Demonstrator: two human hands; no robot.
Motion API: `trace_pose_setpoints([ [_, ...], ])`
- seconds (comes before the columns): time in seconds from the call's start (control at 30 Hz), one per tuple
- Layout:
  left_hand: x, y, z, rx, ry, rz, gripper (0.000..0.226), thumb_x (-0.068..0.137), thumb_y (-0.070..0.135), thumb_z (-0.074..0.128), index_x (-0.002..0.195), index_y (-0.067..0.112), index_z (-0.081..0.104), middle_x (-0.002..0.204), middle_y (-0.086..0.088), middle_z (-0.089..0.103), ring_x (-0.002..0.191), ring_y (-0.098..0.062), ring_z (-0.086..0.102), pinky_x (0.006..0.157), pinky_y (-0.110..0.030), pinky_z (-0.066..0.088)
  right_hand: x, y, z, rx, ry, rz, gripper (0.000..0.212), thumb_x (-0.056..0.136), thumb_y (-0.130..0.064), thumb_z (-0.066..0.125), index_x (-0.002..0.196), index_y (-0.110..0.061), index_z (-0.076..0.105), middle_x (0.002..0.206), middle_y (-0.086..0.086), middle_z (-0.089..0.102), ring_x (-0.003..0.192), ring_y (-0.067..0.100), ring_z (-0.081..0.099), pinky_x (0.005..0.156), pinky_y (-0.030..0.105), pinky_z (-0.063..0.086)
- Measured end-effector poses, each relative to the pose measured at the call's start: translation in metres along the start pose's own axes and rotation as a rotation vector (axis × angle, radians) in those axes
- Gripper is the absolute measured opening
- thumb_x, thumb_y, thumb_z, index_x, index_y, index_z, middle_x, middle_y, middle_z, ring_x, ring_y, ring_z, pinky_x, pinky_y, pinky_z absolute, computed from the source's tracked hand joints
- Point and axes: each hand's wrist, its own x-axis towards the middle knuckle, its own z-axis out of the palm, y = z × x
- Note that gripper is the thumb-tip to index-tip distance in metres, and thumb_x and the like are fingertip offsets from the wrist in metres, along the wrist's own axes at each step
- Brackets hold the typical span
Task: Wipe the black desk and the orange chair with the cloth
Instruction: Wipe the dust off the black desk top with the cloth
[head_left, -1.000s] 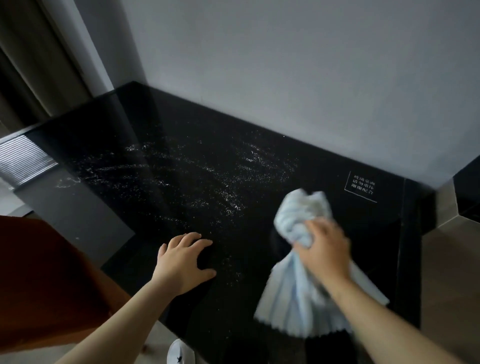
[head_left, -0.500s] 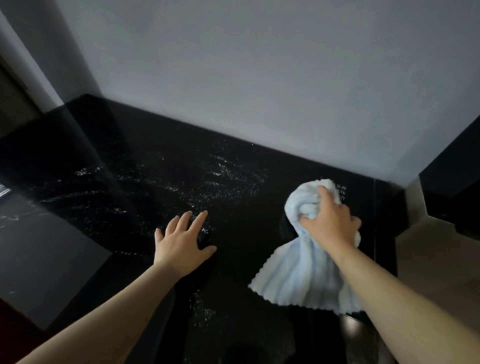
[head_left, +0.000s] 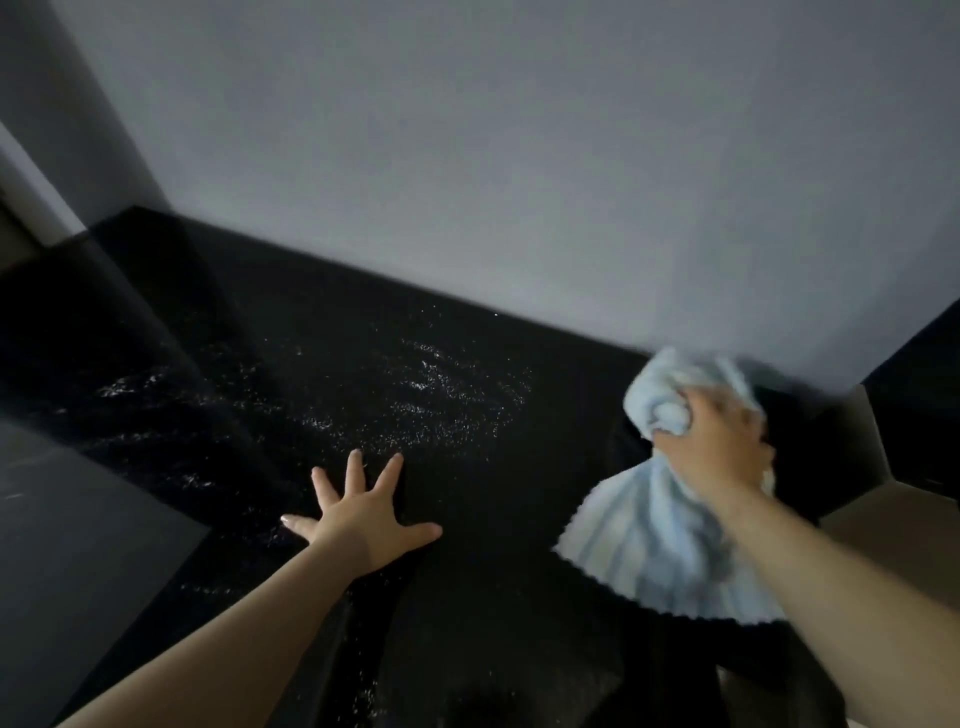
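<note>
Desk (head_left: 493, 597): wiping far right corner, cloth (head_left: 665, 561) gripped in right hand (head_left: 711, 457); left hand (head_left: 363, 525) flat, spread. Next: sweep over specks (head_left: 447, 410).

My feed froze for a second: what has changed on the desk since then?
The right hand, still gripping the cloth, pushed it away to the far right corner of the desk by the wall. The left hand spread its fingers wider, flat on the desk. The white specks mid-desk remain unwiped.
</note>
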Motion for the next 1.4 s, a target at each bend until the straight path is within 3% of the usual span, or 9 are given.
trace_pose_setpoints([
  [0.1, 0.003, 0.003, -0.003, 0.003, -0.013, -0.017, 0.105, 0.067, 0.077, 0.057, 0.143, 0.05, -0.01, 0.155, 0.003, -0.024, 0.139, -0.04, -0.023, 0.102, -0.073, 0.008, 0.02, 0.0, 0.005, -0.08, -0.216, 0.199, 0.07, 0.073, -0.057, 0.062, 0.133, -0.029, 0.038, 0.144, 0.006, 0.033, 0.128, 0.037, 0.034, 0.096, 0.053, 0.035],
  [0.37, 0.002, 0.004, -0.004, -0.004, 0.013, -0.023, 0.105, 0.065, 0.076, 0.06, 0.143, 0.052, -0.006, 0.155, 0.005, -0.021, 0.14, -0.039, -0.021, 0.102, -0.074, 0.011, -0.059, -0.103, 0.036, 0.09, -0.299, -0.553, 0.023, 0.073, -0.04, 0.057, 0.087, -0.028, 0.043, 0.082, -0.002, 0.06, 0.079, 0.027, 0.062, 0.065, 0.036, 0.046],
  [0.5, 0.002, 0.003, -0.005, 0.015, 0.006, -0.012, 0.105, 0.065, 0.077, 0.058, 0.143, 0.051, -0.007, 0.155, 0.004, -0.021, 0.14, -0.04, -0.021, 0.102, -0.074, 0.011, -0.009, -0.069, 0.01, 0.04, 0.056, -0.185, 0.052, 0.073, -0.047, 0.062, 0.12, -0.029, 0.048, 0.117, 0.008, 0.059, 0.105, 0.038, 0.054, 0.084, 0.046, 0.043],
  [0.63, 0.002, 0.004, -0.006, -0.005, 0.0, -0.019, 0.105, 0.065, 0.076, 0.06, 0.143, 0.051, -0.005, 0.155, 0.004, -0.02, 0.14, -0.04, -0.021, 0.102, -0.074, 0.011, 0.016, -0.037, 0.003, -0.082, -0.221, 0.159, 0.067, 0.073, -0.058, 0.052, 0.131, -0.028, 0.04, 0.129, 0.005, 0.043, 0.124, 0.037, 0.037, 0.093, 0.055, 0.034],
  [0.77, 0.004, 0.005, -0.005, 0.002, 0.018, -0.022, 0.105, 0.064, 0.076, 0.06, 0.143, 0.051, -0.004, 0.156, 0.004, -0.019, 0.14, -0.039, -0.02, 0.102, -0.074, 0.011, -0.032, -0.074, 0.014, 0.801, -0.514, -0.578, 0.017, 0.079, -0.051, 0.044, 0.081, -0.034, 0.044, 0.075, -0.004, 0.04, 0.076, 0.002, 0.042, 0.065, 0.016, 0.029],
  [0.83, 0.003, 0.004, -0.004, 0.007, 0.028, -0.019, 0.105, 0.064, 0.077, 0.06, 0.143, 0.051, -0.004, 0.156, 0.004, -0.018, 0.14, -0.039, -0.019, 0.102, -0.074, 0.012, -0.046, -0.089, 0.024, 0.364, -0.334, -0.748, 0.017, 0.08, -0.045, 0.049, 0.076, -0.034, 0.036, 0.075, -0.011, 0.05, 0.074, 0.004, 0.053, 0.055, 0.02, 0.029],
  [1.07, -0.001, 0.005, -0.006, -0.018, 0.005, -0.013, 0.104, 0.066, 0.075, 0.06, 0.143, 0.05, -0.005, 0.156, 0.004, -0.019, 0.14, -0.039, -0.02, 0.102, -0.074, 0.011, -0.008, -0.02, -0.014, 0.184, 0.03, -0.005, 0.051, 0.076, -0.037, 0.063, 0.123, -0.029, 0.046, 0.125, 0.011, 0.055, 0.112, 0.038, 0.052, 0.088, 0.047, 0.044],
  [1.27, -0.004, 0.034, -0.021, -0.176, 0.122, 0.099, 0.088, 0.081, 0.046, 0.064, 0.146, 0.044, 0.005, 0.157, 0.007, -0.008, 0.144, -0.028, -0.011, 0.106, -0.069, 0.014, -0.057, -0.042, 0.001, 0.045, -0.764, -0.126, 0.047, 0.059, -0.042, 0.059, 0.097, -0.015, 0.052, 0.118, 0.023, 0.054, 0.103, 0.049, 0.05, 0.07, 0.059, 0.047],
  [1.4, -0.008, 0.082, -0.021, -0.262, 0.194, 0.314, 0.069, 0.092, 0.031, 0.05, 0.149, 0.032, 0.011, 0.159, 0.003, 0.002, 0.146, -0.022, -0.007, 0.115, -0.054, 0.013, -0.095, -0.037, -0.004, 0.255, -0.303, -0.514, 0.037, 0.07, -0.022, 0.059, 0.105, -0.034, 0.056, 0.107, -0.002, 0.063, 0.098, 0.027, 0.058, 0.079, 0.041, 0.049],
])
